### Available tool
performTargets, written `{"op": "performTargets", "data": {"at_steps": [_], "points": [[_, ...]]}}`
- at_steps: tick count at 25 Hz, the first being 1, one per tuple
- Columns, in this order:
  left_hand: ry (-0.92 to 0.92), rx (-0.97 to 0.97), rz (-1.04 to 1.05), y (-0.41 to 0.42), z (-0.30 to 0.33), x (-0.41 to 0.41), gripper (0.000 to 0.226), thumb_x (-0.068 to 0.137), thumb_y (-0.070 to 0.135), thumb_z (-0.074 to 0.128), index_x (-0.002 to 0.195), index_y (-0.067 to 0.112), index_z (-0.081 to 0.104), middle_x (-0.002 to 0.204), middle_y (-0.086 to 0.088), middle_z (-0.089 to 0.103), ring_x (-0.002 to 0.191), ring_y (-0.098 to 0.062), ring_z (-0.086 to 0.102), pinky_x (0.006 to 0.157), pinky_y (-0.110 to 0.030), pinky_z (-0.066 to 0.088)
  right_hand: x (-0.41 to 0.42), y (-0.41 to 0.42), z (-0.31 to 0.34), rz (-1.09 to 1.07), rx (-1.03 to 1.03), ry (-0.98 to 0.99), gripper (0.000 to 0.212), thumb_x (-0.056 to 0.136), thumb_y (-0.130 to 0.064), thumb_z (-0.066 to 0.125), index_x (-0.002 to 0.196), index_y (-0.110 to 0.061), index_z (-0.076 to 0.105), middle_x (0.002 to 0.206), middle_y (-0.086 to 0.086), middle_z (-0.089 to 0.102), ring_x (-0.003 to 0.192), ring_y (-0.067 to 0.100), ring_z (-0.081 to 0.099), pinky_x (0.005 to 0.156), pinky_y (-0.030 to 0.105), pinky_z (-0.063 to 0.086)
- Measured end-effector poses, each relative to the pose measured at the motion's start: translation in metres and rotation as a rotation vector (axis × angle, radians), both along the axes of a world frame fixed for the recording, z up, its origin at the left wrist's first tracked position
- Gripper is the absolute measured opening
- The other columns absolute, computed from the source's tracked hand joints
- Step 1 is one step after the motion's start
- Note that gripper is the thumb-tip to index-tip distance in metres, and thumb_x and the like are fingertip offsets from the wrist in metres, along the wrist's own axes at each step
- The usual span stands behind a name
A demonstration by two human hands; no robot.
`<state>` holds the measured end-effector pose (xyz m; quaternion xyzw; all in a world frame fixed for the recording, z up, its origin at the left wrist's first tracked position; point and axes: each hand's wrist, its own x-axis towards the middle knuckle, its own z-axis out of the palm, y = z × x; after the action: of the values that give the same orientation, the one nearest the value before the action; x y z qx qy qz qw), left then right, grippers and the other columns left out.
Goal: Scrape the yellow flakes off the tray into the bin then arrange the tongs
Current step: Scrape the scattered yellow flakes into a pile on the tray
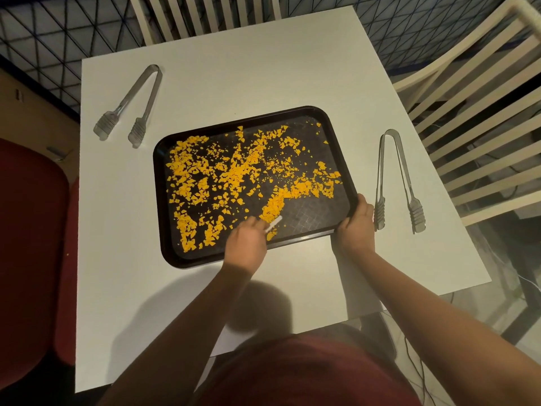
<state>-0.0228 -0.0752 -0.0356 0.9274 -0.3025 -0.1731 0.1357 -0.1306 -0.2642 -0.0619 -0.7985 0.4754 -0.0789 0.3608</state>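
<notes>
A black tray (310,210) lies on the white table (263,68), strewn with yellow flakes (231,174) over most of its surface. My left hand (247,244) holds a small white scraper (273,224) whose tip rests among flakes near the tray's front edge. My right hand (357,227) grips the tray's front right corner. One pair of clear tongs (131,104) lies at the table's far left. A second pair of tongs (399,180) lies right of the tray, beside my right hand. No bin is in view.
A red chair seat (29,244) sits at the left of the table. White slatted chairs stand at the back (205,13) and at the right (480,127). Cables (415,361) trail on the floor at the lower right.
</notes>
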Motion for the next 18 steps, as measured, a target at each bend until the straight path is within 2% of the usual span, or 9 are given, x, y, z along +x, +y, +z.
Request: {"op": "performTargets", "data": {"at_steps": [3, 6, 8, 12, 18], "points": [[-0.063, -0.107, 0.084, 0.002, 0.004, 0.026, 0.029, 0.096, 0.015, 0.045, 0.122, 0.012, 0.058, 0.11, -0.01, 0.061, 0.101, -0.025, 0.052, 0.085, -0.035, 0.043, 0.0, 0.001, -0.001, -0.001, -0.027, 0.021, 0.056, 0.086, -0.002, 0.037, 0.14, -0.011, 0.028, 0.129, 0.015, 0.038, 0.101, 0.036, 0.052, 0.082, 0.038, 0.042], [-0.121, -0.143, 0.05, -0.027, 0.006, 0.064, 0.029, 0.094, 0.016, 0.047, 0.121, 0.015, 0.059, 0.111, -0.007, 0.061, 0.102, -0.025, 0.051, 0.088, -0.037, 0.041, 0.001, 0.001, -0.002, -0.009, -0.036, 0.043, 0.057, 0.085, -0.002, 0.037, 0.14, -0.012, 0.028, 0.129, 0.014, 0.038, 0.098, 0.036, 0.054, 0.081, 0.04, 0.044], [-0.14, -0.123, -0.026, -0.047, 0.005, 0.085, 0.028, 0.094, 0.017, 0.049, 0.119, 0.018, 0.061, 0.112, -0.005, 0.061, 0.103, -0.024, 0.05, 0.088, -0.036, 0.04, 0.0, 0.001, -0.003, -0.005, -0.034, 0.036, 0.057, 0.085, -0.003, 0.037, 0.14, -0.013, 0.028, 0.128, 0.012, 0.039, 0.097, 0.034, 0.054, 0.082, 0.04, 0.045], [-0.16, 0.078, -0.307, -0.064, -0.01, 0.103, 0.034, 0.094, 0.012, 0.046, 0.124, 0.025, 0.057, 0.121, 0.0, 0.057, 0.111, -0.023, 0.046, 0.092, -0.035, 0.037, -0.001, -0.001, -0.004, 0.019, -0.024, 0.048, 0.057, 0.084, -0.003, 0.037, 0.139, -0.014, 0.027, 0.127, 0.011, 0.038, 0.096, 0.032, 0.054, 0.082, 0.04, 0.046], [-0.169, 0.13, -0.536, -0.023, -0.011, 0.098, 0.037, 0.094, 0.011, 0.047, 0.126, 0.028, 0.055, 0.129, 0.004, 0.056, 0.112, -0.021, 0.046, 0.093, -0.033, 0.037, -0.002, -0.003, -0.002, 0.037, -0.001, 0.022, 0.058, 0.082, 0.0, 0.037, 0.138, -0.014, 0.029, 0.126, 0.013, 0.04, 0.099, 0.032, 0.054, 0.086, 0.038, 0.044]]}}
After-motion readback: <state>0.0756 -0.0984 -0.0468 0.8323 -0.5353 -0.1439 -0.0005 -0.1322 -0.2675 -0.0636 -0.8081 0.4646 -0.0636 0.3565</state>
